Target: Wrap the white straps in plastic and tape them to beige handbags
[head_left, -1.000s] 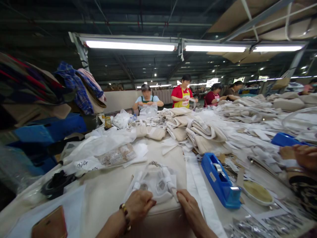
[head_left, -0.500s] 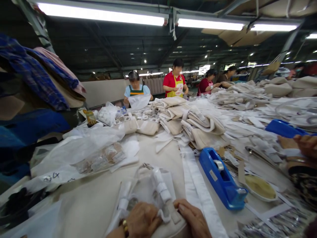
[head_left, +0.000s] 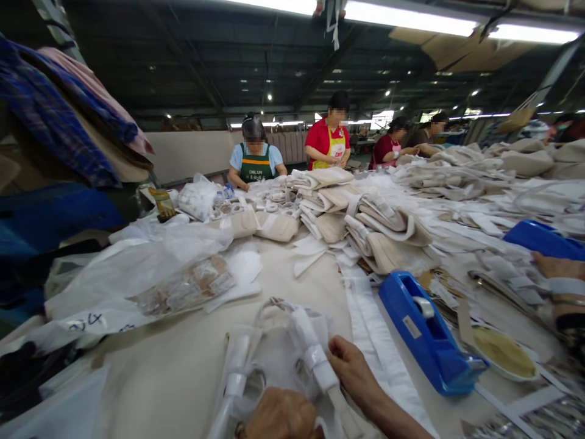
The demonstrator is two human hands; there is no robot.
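A beige handbag (head_left: 350,421) lies in front of me at the bottom middle. Its handles are wrapped in white sleeves, and one wrapped handle (head_left: 320,366) runs up its right side. Thin clear plastic covers the part between the handles. My left hand (head_left: 281,414) is closed in a fist low on the bag, its fingertips hidden from view. Curled fingers of my right hand (head_left: 354,369) touch the right side of the wrapped handle; what they pinch is too small to make out.
A blue tape dispenser (head_left: 427,335) stands to the right, beside a dish of yellowish paste (head_left: 505,353). Plastic bags (head_left: 137,274) lie left. Stacked beige bag pieces (head_left: 388,241) rise behind. A co-worker's arm (head_left: 562,286) reaches in at right; other people work across the table.
My right hand has moved up from the bag's edge to beside the wrapped handle. My left hand sits lower in view. The camera view has shifted; a co-worker opposite has lowered a white sheet.
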